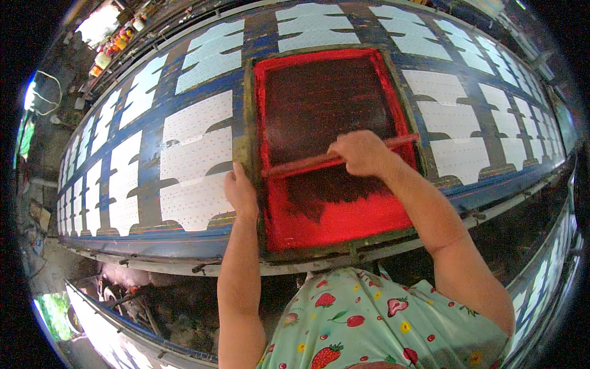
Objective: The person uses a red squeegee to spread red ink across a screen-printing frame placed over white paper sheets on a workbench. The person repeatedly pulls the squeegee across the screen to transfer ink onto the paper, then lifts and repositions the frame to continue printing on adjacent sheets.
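A framed printing screen [249, 117] lies on a long table over the cut fabric pieces. My right hand [364, 154] is closed around a red-stained squeegee [301, 165], which lies crosswise over the mesh from one side bar to the other. Bright red ink [335, 222] covers the near part of the mesh and lines its inner sides. Beyond the squeegee the mesh looks dark, with a thin red film. My left hand [241, 192] grips the frame's left bar, its thumb along the edge; some fingers are hidden.
White fabric pieces [196, 160] with small dots lie in rows on the blue-stained table [153, 203], left, right and beyond the screen. Small clamps or knobs [200, 268] line the near rail. Colourful containers [120, 43] stand at the far left. Another table [123, 335] runs behind me.
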Demonstrator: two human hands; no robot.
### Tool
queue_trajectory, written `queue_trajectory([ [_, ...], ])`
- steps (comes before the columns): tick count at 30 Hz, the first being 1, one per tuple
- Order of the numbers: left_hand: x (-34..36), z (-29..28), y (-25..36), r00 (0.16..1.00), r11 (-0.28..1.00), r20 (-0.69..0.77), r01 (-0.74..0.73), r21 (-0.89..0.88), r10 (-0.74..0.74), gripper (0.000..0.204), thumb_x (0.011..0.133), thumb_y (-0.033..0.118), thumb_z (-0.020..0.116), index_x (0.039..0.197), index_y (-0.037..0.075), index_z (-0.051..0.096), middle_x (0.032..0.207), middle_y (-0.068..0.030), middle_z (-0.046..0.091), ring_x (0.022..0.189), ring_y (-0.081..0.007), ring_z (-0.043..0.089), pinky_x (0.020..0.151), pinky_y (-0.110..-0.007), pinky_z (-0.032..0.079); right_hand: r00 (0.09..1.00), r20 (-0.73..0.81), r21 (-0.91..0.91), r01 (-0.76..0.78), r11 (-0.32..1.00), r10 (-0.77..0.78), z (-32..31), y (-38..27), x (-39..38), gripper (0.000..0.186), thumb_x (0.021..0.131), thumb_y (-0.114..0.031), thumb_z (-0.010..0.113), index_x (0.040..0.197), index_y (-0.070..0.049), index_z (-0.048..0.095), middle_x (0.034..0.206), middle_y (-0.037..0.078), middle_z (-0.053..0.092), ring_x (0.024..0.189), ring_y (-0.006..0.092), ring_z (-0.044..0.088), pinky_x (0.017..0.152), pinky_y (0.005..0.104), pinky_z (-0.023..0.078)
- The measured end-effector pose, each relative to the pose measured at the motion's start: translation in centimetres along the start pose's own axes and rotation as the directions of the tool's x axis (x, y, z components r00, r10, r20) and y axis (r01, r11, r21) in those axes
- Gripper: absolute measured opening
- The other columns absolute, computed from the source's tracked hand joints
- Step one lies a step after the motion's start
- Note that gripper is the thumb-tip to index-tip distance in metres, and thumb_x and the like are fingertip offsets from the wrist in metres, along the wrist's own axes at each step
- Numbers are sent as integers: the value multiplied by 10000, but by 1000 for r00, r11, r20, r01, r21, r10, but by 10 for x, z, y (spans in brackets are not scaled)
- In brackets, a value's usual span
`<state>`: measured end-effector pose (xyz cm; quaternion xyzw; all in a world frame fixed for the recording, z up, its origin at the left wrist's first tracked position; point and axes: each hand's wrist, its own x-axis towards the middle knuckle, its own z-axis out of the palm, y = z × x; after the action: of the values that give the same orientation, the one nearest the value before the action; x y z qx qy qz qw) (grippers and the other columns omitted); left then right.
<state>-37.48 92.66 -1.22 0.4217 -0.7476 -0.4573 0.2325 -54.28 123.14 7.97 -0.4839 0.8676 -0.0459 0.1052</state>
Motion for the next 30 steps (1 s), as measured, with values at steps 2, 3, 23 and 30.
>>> queue_trajectory([
  [2, 3, 1, -2, 1000, 1000, 6, 6, -6, -6, 670, 1098, 520, 614, 1083, -142, 714, 1039, -298, 755, 967, -427, 698, 912, -510, 532, 1000, 6, 43, -21, 999, 20, 8, -27, -34, 275, 851, -136, 704, 1114, -148, 784, 1075, 145, 776, 1048, 387, 772, 913, 547, 627],
  [3, 4, 1, -3, 1000, 1000, -18, -5, 24, 6, 671, 1078, 524, 647, 1098, -144, 716, 1072, -301, 762, 1011, -433, 712, 938, -508, 538, 1000, 11, 51, -29, 998, 29, 12, -40, -50, 307, 851, -121, 702, 1144, -155, 788, 1067, 135, 767, 1045, 377, 764, 911, 538, 619],
  [23, -2, -2, 1, 982, 902, 191, 69, -425, 15, 395, 876, 70, 893, 1209, -65, 728, 1166, -145, 777, 1019, -274, 718, 927, -425, 560, 641, -580, 220, -470, 855, 502, 63, -37, -223, 567, 962, -442, 787, 1395, -84, 709, 1299, 213, 732, 1241, 360, 688, 1058, 535, 541],
  [30, 18, -12, 57, 971, 881, 211, -2, -473, 115, 321, 902, 26, 869, 1186, -39, 733, 1074, -102, 781, 930, -231, 723, 869, -402, 563, 422, -242, 845, -351, 403, 874, 105, 47, -243, 592, 984, -377, 767, 1428, 5, 686, 1401, 277, 719, 1297, 424, 697, 1143, 470, 533],
])
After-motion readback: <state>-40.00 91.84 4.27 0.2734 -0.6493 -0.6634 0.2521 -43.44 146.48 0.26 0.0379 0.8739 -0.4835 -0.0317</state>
